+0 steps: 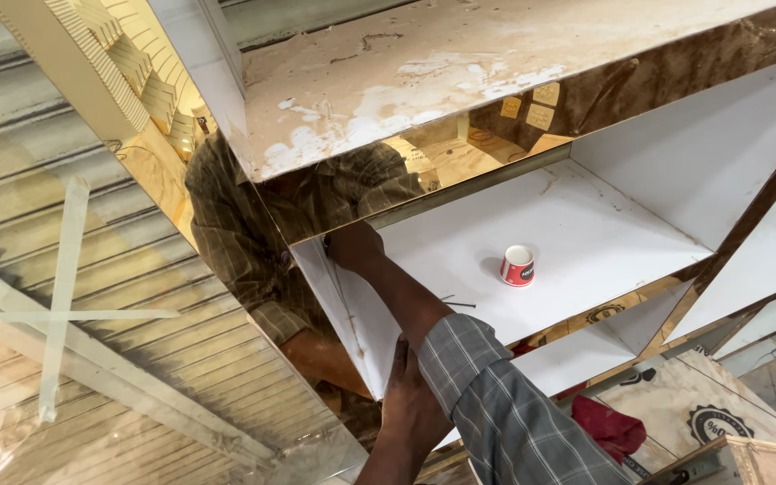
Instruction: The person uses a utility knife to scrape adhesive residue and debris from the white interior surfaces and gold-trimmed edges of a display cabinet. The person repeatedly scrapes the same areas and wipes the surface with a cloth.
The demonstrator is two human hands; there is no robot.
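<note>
— Where the white shelf panel meets the mirrored gold side panel, what at the corner?
— Right hand, arm stretched up from a grey checked sleeve, pressed against the top front corner of the shelf panel. Fingers curled in at the joint; whether pinching anything, cannot tell.
— And lower down?
— Left hand, seen from the back, laid against the front lower edge of the same white panel. Fingers hidden behind the edge, so spread or closed, cannot tell.
— On the shelf itself?
— Small red and white paper cup, upright, well apart from both hands, towards the middle. Thin dark nail or wire lying flat near the front edge, just beside the right forearm.
— Above?
— Upper board, bare and streaked with dried white glue, with a glossy brown-gold strip along its front.
— In the mirrored panel?
— Reflection of a checked shirt and an arm, plus ribbed shutter lines and strips of clear tape.
— Below the shelf?
— Red cloth bunched on a printed board, close to the sleeve.
</note>
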